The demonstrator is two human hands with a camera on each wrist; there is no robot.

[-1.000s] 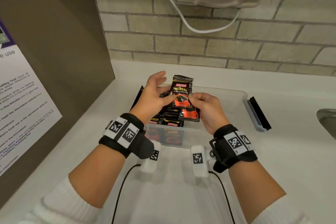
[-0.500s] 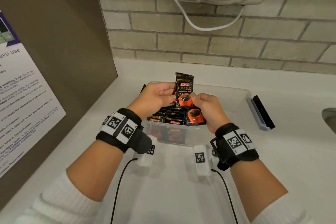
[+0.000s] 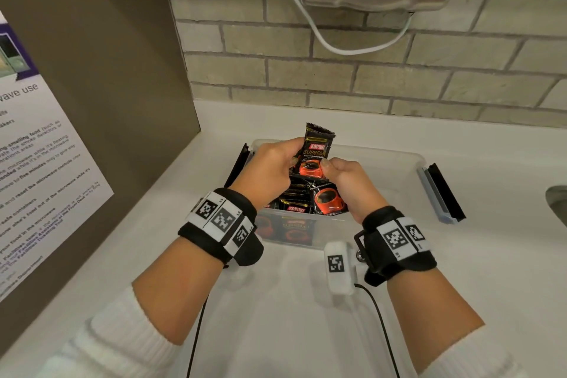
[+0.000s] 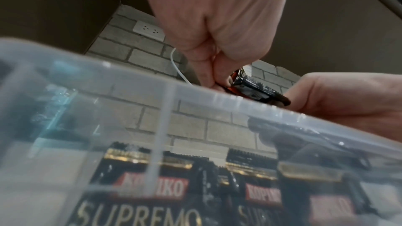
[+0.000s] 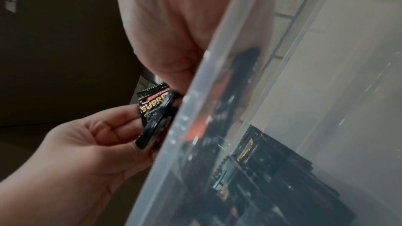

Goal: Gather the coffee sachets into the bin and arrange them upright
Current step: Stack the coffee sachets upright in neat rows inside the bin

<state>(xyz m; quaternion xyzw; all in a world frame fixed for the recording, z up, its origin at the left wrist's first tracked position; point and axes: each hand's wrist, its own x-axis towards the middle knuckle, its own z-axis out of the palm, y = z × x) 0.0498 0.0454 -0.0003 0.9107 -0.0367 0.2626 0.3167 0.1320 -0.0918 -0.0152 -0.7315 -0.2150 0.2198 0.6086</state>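
Observation:
A clear plastic bin [image 3: 395, 159] sits on the white counter. Both my hands hold a small stack of black Kopiko sachets [image 3: 317, 152] upright over the bin's left half. My left hand [image 3: 273, 166] grips the stack's left side, my right hand [image 3: 346, 178] pinches its lower right edge. The stack [image 5: 155, 111] shows in the right wrist view between both hands, and its edge [image 4: 254, 87] shows above the bin rim [image 4: 195, 90] in the left wrist view. Several more sachets [image 3: 310, 198] lie and stand inside the bin below the held ones.
A brown panel [image 3: 92, 70] with a printed notice stands at the left. The brick wall [image 3: 337, 77] and a white cable run behind. The bin's blue-and-black latch [image 3: 438, 196] sticks out on the right. A sink edge [image 3: 557, 202] lies far right.
My left hand's fingers have closed round the sachets' left side, where a second ago they were spread open. The stack stays upright over the bin; the camera has tilted slightly.

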